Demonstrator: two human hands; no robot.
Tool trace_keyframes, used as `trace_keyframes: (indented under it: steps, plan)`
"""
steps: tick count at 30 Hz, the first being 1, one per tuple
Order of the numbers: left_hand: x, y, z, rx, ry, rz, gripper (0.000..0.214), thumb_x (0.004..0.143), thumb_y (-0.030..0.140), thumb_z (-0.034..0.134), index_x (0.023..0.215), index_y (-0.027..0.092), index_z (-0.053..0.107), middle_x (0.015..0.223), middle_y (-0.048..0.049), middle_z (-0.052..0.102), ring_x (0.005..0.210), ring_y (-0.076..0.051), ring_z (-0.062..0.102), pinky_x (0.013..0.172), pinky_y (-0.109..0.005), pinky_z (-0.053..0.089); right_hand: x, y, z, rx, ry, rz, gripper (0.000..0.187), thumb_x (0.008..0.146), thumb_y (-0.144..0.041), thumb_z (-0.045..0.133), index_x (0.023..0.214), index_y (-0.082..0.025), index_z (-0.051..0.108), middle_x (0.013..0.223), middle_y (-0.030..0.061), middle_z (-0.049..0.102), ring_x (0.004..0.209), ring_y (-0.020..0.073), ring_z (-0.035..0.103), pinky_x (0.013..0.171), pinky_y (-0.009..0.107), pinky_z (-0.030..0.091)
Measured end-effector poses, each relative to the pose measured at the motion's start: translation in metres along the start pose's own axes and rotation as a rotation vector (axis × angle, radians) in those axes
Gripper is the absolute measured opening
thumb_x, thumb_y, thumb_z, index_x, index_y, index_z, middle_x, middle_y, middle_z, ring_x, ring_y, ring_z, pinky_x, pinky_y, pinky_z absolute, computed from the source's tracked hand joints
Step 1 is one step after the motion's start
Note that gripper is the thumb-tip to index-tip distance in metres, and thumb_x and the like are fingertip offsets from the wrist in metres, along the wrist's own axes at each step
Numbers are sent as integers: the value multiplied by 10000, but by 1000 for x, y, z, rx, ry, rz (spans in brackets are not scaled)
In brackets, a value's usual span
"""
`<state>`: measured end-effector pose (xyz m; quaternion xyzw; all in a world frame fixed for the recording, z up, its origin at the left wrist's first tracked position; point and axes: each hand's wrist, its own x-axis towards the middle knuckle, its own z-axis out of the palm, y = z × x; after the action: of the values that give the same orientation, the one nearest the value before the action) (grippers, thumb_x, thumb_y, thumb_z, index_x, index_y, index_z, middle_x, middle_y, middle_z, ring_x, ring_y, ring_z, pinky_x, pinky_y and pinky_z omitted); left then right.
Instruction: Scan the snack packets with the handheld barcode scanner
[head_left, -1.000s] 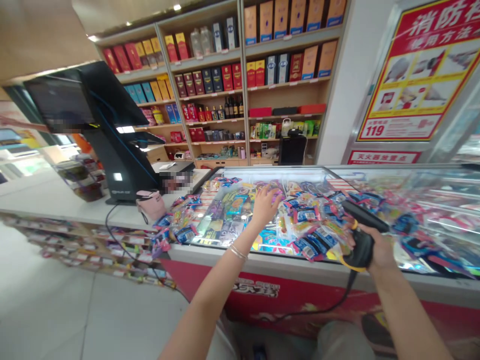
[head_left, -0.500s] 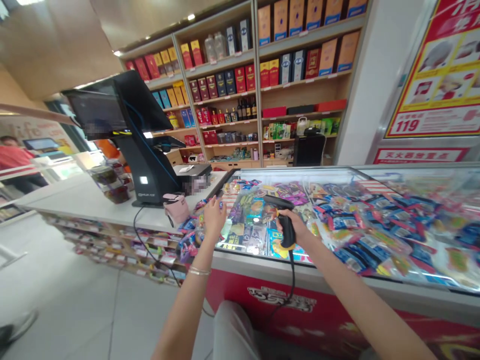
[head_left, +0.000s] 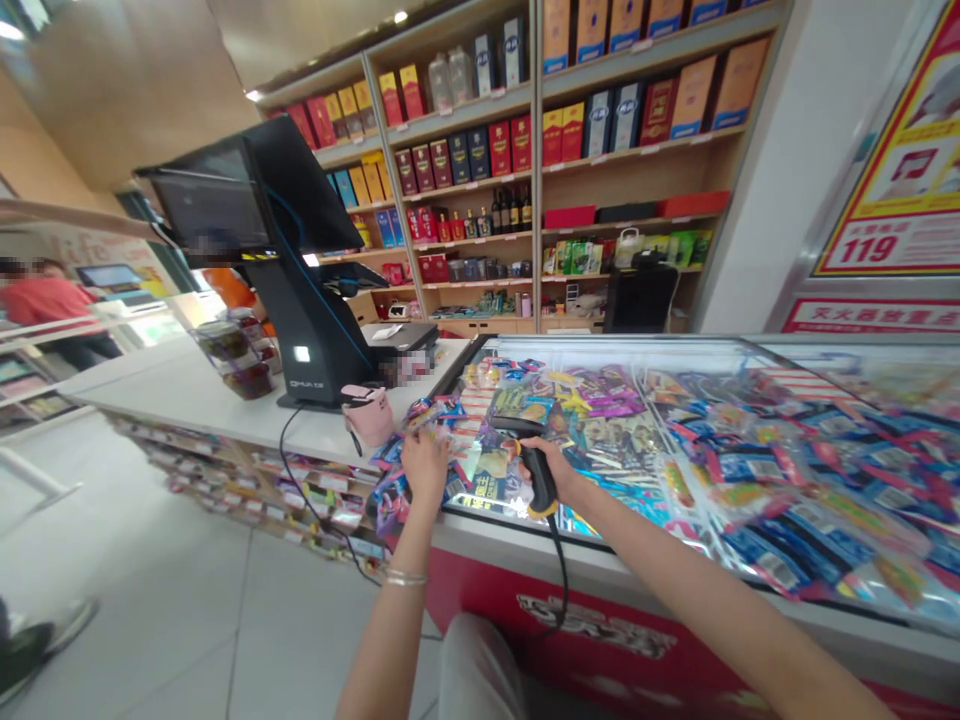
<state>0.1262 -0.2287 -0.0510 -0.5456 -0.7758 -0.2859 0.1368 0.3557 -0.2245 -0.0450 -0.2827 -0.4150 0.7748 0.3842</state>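
My right hand [head_left: 553, 472] is wrapped round the grip of a black barcode scanner [head_left: 540, 482] with yellow trim. Its head points left above the freezer's glass top, and a black cable hangs from the grip. My left hand [head_left: 424, 466] reaches into a pile of colourful snack packets [head_left: 391, 500] at the left end of the chest freezer [head_left: 480, 570]. Its fingers are bent round a snack packet [head_left: 429, 414], of which they cover part. Beside that hand, on the white counter, stands a pink pouch-like holder [head_left: 367, 416].
A black checkout terminal [head_left: 319, 330] stands on the white counter [head_left: 150, 372], near stacked clear tubs [head_left: 244, 365]. Wrapped ice creams [head_left: 795, 470] lie under the freezer glass. Shelves [head_left: 465, 190] of boxes rise behind. A person in red [head_left: 49, 300] is far left.
My left hand has come down from the freezer's edge onto the snack packets, its fingers closing on one. My right hand has carried the barcode scanner leftward, nearer to it. The view has shifted slightly.
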Motion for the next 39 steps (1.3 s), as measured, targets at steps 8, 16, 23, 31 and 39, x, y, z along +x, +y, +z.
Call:
trace_keyframes:
  steps: [8, 16, 23, 31, 39]
  plan:
    - [5, 1, 16, -236, -17, 26, 501, 765, 268, 575, 1237, 103, 558, 1069, -180, 635, 1043, -333, 567, 917, -447, 428, -3, -1, -7, 48, -18, -8, 299, 690, -436, 547, 790, -160, 603, 439, -23, 487, 390, 103, 410, 407, 213, 312]
    - [26, 31, 14, -511, 16, 87, 532, 723, 237, 628, 1246, 155, 566, 1141, -124, 594, 1026, -249, 579, 933, -361, 445, -3, -13, -6, 66, 35, -45, 306, 698, -432, 541, 827, -163, 608, 447, -20, 499, 398, 114, 427, 419, 221, 340]
    - [62, 111, 23, -1165, -171, -148, 492, 599, 203, 745, 1079, 156, 651, 954, -46, 687, 884, -194, 632, 813, -294, 475, -16, -55, -19, 92, 78, -172, 257, 680, -359, 563, 847, -172, 618, 547, -8, 565, 398, 105, 415, 399, 231, 350]
    - [52, 183, 52, -1819, -613, -477, 182, 745, 275, 600, 882, 158, 623, 868, -58, 704, 767, -160, 656, 647, -249, 489, -25, -54, -49, 193, 295, -194, 166, 695, -294, 569, 785, -159, 602, 611, -5, 608, 378, 82, 447, 376, 219, 388]
    - [50, 177, 67, -1849, -787, -610, 229, 855, 338, 476, 950, 170, 600, 771, -43, 689, 596, -135, 619, 508, -229, 444, -19, -53, -54, 135, 478, -53, 103, 756, -222, 532, 765, -132, 581, 577, -3, 603, 347, 78, 465, 351, 213, 398]
